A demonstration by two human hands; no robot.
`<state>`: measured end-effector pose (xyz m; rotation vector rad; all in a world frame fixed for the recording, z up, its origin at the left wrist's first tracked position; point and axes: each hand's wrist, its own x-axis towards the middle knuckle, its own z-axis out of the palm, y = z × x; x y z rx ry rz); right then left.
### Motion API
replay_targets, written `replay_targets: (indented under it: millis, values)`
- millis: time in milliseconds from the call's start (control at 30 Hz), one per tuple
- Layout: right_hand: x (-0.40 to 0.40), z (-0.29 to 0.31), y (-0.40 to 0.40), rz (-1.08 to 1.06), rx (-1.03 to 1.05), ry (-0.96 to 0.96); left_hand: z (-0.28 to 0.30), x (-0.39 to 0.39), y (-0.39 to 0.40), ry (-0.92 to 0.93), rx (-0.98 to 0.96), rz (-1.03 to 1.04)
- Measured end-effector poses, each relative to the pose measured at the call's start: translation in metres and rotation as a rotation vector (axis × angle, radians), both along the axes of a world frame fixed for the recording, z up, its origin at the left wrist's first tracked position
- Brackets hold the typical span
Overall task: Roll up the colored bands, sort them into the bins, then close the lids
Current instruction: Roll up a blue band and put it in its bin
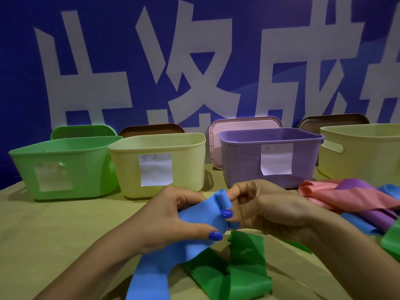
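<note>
Two hands are forming a small roll in the blue band (201, 215); left hand (173, 215) and right hand (266, 206) are pinching it. Slackening risks unrolling; the tail is overlying the near green band (242, 269).

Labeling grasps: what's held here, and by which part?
Both hands hold the blue band at its rolled end: right hand pinches the roll, left hand grips the flat strip beside it.

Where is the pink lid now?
In the head view, the pink lid stands right of centre, upright behind the purple bin, between two brown lids.
</note>
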<state>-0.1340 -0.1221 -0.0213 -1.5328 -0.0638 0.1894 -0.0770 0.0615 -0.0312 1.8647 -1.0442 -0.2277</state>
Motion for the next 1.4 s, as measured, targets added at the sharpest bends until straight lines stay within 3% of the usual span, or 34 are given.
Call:
replay_targets:
  millis: [267,733,967,1233,1400]
  values:
    - [0.002,-0.004,0.000,0.046,0.013,0.000,0.004,-0.004,-0.001,0.136,-0.047,-0.021]
    - [0.003,-0.011,0.008,0.058,-0.027,-0.023,-0.005,0.004,-0.001,0.118,0.000,-0.059]
    - [0.008,-0.012,0.001,0.122,0.196,-0.093,-0.007,-0.003,-0.003,0.267,-0.227,-0.053]
    - [0.008,-0.016,0.008,0.084,0.027,-0.126,-0.013,-0.012,-0.016,0.367,-0.243,-0.018]
    - [0.008,-0.013,0.009,0.035,0.003,-0.151,-0.014,-0.005,-0.016,0.287,-0.235,0.037]
